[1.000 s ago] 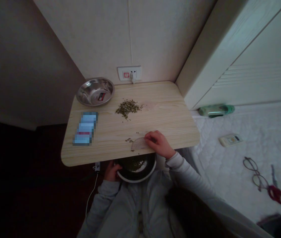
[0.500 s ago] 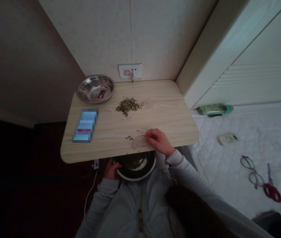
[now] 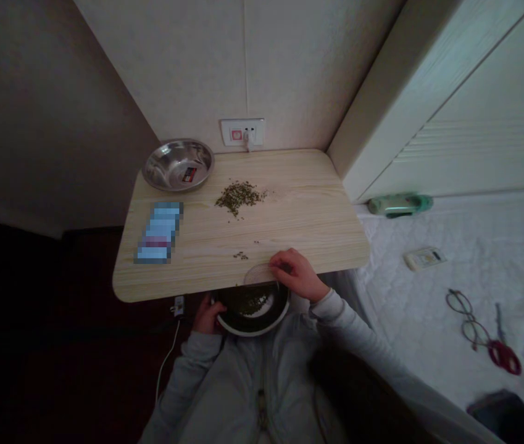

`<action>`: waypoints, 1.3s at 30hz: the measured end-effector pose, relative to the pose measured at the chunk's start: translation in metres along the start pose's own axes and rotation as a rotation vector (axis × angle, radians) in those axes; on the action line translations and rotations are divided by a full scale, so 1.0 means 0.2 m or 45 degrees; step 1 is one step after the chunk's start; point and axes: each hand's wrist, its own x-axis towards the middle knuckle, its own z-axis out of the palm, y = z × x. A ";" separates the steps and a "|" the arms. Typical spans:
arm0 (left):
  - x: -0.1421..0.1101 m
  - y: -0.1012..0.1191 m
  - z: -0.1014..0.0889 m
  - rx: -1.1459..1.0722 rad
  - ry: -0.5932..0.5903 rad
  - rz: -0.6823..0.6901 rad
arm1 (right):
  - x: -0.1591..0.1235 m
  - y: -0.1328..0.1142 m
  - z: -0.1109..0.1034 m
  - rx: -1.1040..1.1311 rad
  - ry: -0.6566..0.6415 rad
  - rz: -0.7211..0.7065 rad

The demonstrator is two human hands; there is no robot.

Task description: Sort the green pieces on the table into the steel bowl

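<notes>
My right hand [image 3: 296,273] pinches a thin, clear plastic scraper-like piece [image 3: 258,275] at the front edge of the wooden table [image 3: 317,216]. Below that edge, my left hand [image 3: 207,315] grips the left rim of a bowl [image 3: 255,333] with a pale rim and dark inside. Small green beans or seeds [image 3: 249,303] lie in the bowl, whose far side is hidden under the tabletop. A heap of the same green grains [image 3: 239,197] is spread on the table's middle. A few stray grains [image 3: 241,255] lie left of the plastic piece.
A steel basin [image 3: 178,165] stands at the table's back left, with a blurred-out phone [image 3: 158,233] in front of it. A wall socket [image 3: 243,132] holds a plug. On the white bed at right are a green bottle [image 3: 399,205], a remote [image 3: 424,258], glasses [image 3: 468,319] and red-handled scissors [image 3: 505,356].
My right hand has drawn the plastic piece slightly toward me, to the table edge above the bowl. My left hand keeps its hold on the bowl. The view has shifted a little.
</notes>
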 end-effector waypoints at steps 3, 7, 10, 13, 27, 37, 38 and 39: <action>0.00 0.00 0.00 0.008 0.002 -0.011 | 0.00 0.00 0.00 0.033 0.002 0.030; 0.01 0.00 -0.01 0.009 0.010 -0.033 | 0.03 -0.01 0.01 0.059 0.007 0.047; 0.02 -0.01 -0.02 -0.015 -0.008 -0.029 | 0.06 -0.02 0.03 0.058 -0.007 0.000; 0.02 -0.01 -0.02 -0.019 -0.017 -0.018 | 0.08 -0.04 0.04 0.046 -0.033 -0.047; 0.03 -0.01 -0.03 -0.043 0.023 -0.046 | 0.08 -0.03 0.04 0.008 -0.084 -0.135; 0.03 -0.01 -0.04 -0.015 -0.017 -0.002 | 0.09 -0.01 0.06 0.311 0.133 0.115; 0.02 -0.01 -0.03 0.000 -0.010 -0.008 | 0.10 0.00 0.07 0.329 0.179 0.142; 0.01 0.00 -0.03 0.013 -0.004 -0.015 | 0.11 0.00 0.07 0.330 0.214 0.158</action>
